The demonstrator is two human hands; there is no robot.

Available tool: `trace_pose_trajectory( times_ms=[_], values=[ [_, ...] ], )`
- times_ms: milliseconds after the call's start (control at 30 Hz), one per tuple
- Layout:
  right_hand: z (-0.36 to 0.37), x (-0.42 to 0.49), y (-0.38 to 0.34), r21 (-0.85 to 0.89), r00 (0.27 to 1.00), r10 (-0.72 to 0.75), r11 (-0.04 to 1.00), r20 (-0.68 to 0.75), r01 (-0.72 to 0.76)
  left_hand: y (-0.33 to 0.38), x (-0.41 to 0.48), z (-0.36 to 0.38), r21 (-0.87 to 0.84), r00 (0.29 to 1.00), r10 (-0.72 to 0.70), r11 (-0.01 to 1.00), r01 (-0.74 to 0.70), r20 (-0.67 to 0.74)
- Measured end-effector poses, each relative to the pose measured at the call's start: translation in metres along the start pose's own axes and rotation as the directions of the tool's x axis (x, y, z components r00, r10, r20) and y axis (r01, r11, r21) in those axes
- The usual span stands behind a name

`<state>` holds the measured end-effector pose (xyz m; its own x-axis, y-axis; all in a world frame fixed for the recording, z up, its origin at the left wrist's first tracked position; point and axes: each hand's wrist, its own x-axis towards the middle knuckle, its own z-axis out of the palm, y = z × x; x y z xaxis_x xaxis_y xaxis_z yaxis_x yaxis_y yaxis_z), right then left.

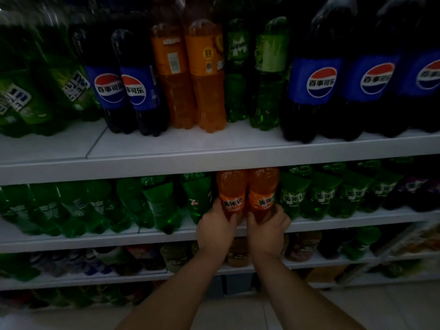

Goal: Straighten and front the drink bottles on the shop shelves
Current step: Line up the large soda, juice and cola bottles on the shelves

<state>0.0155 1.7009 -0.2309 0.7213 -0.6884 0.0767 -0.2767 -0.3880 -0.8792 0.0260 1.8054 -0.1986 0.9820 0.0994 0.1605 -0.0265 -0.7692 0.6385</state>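
Upright, side by side: two orange bottles [247, 194], labels forward.

Dim shop aisle. White tiered shelves [214, 151] packed with rowed soft drinks: Pepsi bottles [312, 91], orange Mirinda bottles [207, 75], green soda bottles [266, 75].

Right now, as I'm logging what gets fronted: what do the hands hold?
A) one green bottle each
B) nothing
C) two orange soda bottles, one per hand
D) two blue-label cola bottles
C: the left hand grips the left orange bottle and the right hand grips the right orange bottle, side by side.
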Motion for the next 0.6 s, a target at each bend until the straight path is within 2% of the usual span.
trace_pose_trajectory(
  times_ms=[133,200,267,333,400,500,600],
  values=[
    [-0.032,-0.005,-0.030,0.083,0.951,-0.299,0.949,-0.080,0.306,0.007,-0.009,-0.046,-0.002,0.978,0.207,0.978,-0.207,-0.013],
    [-0.050,-0.001,-0.062,0.121,0.879,-0.459,0.873,-0.126,0.473,0.020,-0.007,-0.079,-0.060,0.945,0.312,0.946,-0.319,-0.100],
    [-0.070,0.008,-0.100,0.145,0.781,-0.601,0.769,-0.170,0.623,0.041,0.005,-0.112,-0.112,0.894,0.376,0.905,-0.411,-0.245],
    [-0.090,0.019,-0.134,0.160,0.698,-0.685,0.680,-0.209,0.716,0.066,0.025,-0.141,-0.135,0.865,0.354,0.896,-0.422,-0.355],
    [-0.106,0.030,-0.164,0.179,0.646,-0.727,0.621,-0.231,0.763,0.090,0.048,-0.161,-0.197,0.863,0.289,0.897,-0.395,-0.415],
    [-0.117,0.039,-0.202,0.205,0.638,-0.751,0.606,-0.173,0.769,0.122,0.079,-0.176,-0.253,0.854,0.209,0.897,-0.361,-0.477],
    [-0.123,0.047,-0.230,0.175,0.610,-0.788,0.591,-0.087,0.788,0.146,0.101,-0.176,-0.211,0.845,0.149,0.933,-0.293,-0.513]
  ],
)
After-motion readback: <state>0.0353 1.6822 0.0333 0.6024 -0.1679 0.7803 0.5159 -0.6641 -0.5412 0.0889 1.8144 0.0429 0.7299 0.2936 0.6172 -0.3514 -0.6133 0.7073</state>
